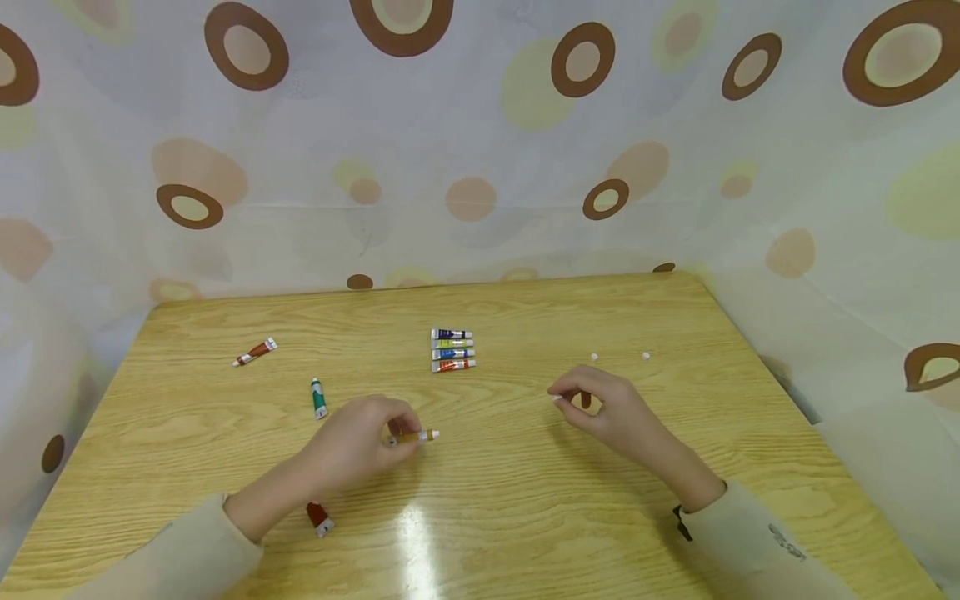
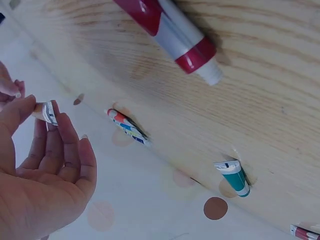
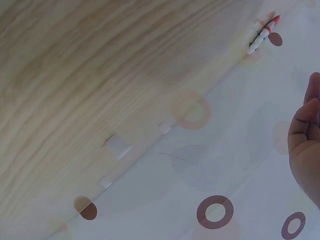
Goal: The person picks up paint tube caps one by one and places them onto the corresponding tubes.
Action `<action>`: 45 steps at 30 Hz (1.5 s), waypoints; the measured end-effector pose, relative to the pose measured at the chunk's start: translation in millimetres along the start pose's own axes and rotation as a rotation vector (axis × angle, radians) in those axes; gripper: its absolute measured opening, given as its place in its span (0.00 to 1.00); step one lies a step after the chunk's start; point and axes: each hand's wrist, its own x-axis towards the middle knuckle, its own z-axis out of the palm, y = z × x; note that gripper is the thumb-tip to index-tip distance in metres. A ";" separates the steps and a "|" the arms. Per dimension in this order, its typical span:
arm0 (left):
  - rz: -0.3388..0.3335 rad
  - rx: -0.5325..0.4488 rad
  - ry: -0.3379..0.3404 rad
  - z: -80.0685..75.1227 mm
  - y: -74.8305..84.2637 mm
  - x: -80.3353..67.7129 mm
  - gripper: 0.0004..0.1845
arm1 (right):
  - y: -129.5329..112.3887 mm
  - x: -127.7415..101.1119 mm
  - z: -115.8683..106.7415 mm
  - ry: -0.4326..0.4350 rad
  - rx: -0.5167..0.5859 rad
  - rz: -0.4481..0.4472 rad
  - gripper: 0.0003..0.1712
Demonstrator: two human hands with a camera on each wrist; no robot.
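Observation:
My left hand (image 1: 367,442) holds an ochre paint tube (image 1: 411,437) between thumb and fingers, its white tip pointing right. In the left wrist view, the crimped silver end of that tube shows at the fingertips. My right hand (image 1: 611,408) pinches a small white piece, which looks like a cap (image 1: 557,397), above the table. Two similar white caps (image 1: 594,357) lie beyond it. A green tube (image 1: 318,398) lies left of my left hand. Near the left sleeve is a dark red tube (image 1: 318,518), partly hidden by the forearm in the head view.
Several tubes (image 1: 453,354) lie side by side in a row at the table's middle back. A reddish-brown tube (image 1: 255,352) lies at the far left. The wood-grain table (image 1: 510,517) meets a white patterned cloth (image 1: 450,125) at its back and sides.

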 end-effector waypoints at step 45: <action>0.032 -0.099 0.081 -4.8 13.8 34.8 0.10 | -15.2 24.2 14.0 -0.027 0.043 0.013 0.09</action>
